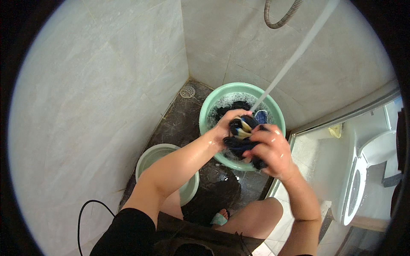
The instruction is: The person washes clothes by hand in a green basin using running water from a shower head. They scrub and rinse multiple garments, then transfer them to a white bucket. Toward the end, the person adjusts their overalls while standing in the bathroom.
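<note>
Both hands grip a bunched wet dark cloth with cream and blue patches, held over a light-green plastic basin. My left hand clasps its left side. On the right, my right hand has its fingers curled into the fabric and is slightly blurred. A stream of water comes down from the upper right and meets the area by my left fingertips. Foamy water fills the basin around black fabric and a blue item with a pale edge. The cloth's underside is hidden.
A second pale-green basin stands lower left, partly behind my left forearm. A drain cover sits in the dark floor by the tiled wall corner. A shower hose hangs above. Beyond a glass partition at right is a white toilet.
</note>
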{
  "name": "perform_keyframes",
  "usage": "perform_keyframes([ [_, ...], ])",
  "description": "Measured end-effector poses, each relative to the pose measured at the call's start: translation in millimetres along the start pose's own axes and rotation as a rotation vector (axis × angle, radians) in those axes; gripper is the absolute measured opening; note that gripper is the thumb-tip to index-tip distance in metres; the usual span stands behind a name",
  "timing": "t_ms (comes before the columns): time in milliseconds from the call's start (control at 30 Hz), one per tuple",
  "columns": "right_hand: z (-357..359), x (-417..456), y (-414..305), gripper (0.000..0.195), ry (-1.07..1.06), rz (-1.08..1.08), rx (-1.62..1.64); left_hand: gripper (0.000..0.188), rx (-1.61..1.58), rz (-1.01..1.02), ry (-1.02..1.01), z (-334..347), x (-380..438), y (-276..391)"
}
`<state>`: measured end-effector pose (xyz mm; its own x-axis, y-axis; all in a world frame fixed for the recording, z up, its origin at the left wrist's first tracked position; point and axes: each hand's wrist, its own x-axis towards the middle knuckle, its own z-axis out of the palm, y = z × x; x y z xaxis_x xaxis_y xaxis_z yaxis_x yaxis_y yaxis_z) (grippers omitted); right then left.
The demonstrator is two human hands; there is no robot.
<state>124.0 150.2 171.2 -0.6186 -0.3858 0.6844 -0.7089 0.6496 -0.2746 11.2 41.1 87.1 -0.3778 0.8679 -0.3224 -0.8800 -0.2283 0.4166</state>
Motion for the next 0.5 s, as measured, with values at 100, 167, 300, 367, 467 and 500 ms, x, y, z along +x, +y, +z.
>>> perform_keyframes([
  [100, 27, -50, 13, 0.019, 0.575, 0.637, 0.289, 0.011, 0.324, 0.487, 0.387, 31, 3, -1],
  [167, 40, -55, 23, 0.017, 0.912, 1.068, 0.732, 0.012, 0.561, 0.699, 0.462, 33, 5, -9],
  [300, 54, -67, 53, 0.019, 0.97, 1.393, 1.577, 0.015, 1.157, 1.394, 0.201, 61, -4, -22],
  [367, 56, -81, 63, 0.018, 0.728, 1.35, 1.52, 0.018, 1.399, 1.455, -0.012, 69, -7, -33],
  [467, 59, -78, 71, 0.018, 0.371, 1.229, 1.443, 0.025, 1.673, 1.497, -0.281, 79, -18, -53],
  [500, 61, -82, 73, 0.018, 0.258, 1.202, 1.406, 0.024, 1.709, 1.481, -0.377, 76, -16, -62],
])
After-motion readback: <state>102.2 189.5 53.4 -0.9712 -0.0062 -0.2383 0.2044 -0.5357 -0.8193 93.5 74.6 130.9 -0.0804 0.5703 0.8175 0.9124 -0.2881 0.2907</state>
